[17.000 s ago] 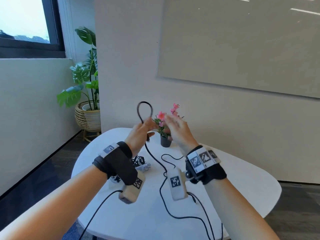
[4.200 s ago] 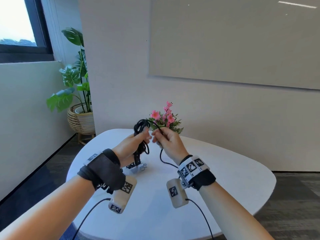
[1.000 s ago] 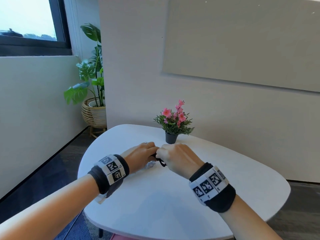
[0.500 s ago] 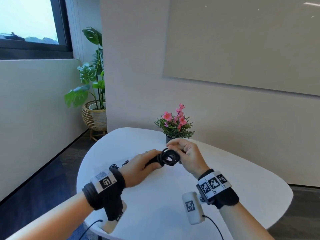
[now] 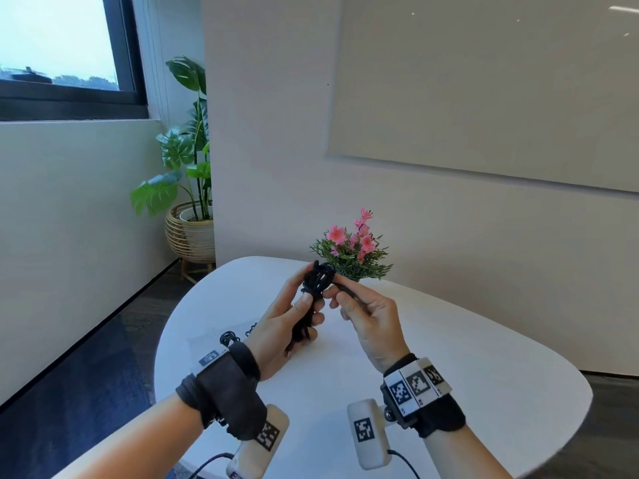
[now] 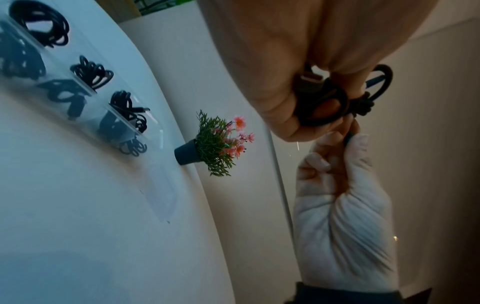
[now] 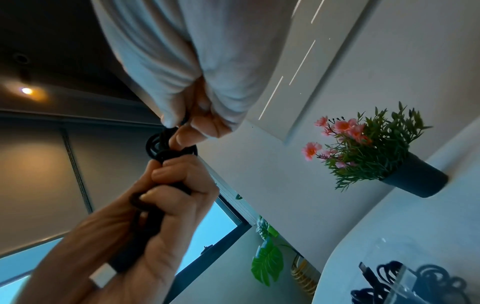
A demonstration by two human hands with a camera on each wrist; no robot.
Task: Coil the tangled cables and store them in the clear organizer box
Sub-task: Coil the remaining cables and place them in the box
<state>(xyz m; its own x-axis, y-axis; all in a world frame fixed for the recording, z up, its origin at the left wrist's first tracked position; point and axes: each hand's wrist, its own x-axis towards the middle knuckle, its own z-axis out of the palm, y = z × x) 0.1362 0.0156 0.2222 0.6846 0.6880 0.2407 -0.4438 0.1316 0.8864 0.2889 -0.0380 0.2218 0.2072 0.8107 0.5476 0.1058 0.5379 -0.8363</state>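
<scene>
A black cable (image 5: 313,292), wound into a tight bundle, stands upright in my left hand (image 5: 309,305), whose fingers curl round its lower half above the table. My right hand (image 5: 340,292) pinches the cable's loose end (image 5: 347,291) just right of the bundle's top loops. In the left wrist view the cable (image 6: 324,102) shows under my fingers; in the right wrist view its plug (image 7: 103,273) sticks out below my left palm. The clear organizer box (image 5: 207,340) lies on the table at the left. Its compartments (image 6: 85,86) hold several coiled black cables (image 6: 92,74).
A small pot of pink flowers (image 5: 351,250) stands at the back of the white table (image 5: 466,357), right behind my hands. A large leafy plant in a wicker basket (image 5: 188,229) stands on the floor at the back left, under the window.
Both hands have risen from the table with the bundle. The bundle has turned upright in my left hand, and my right hand has shifted to pinching the loose end beside it.
</scene>
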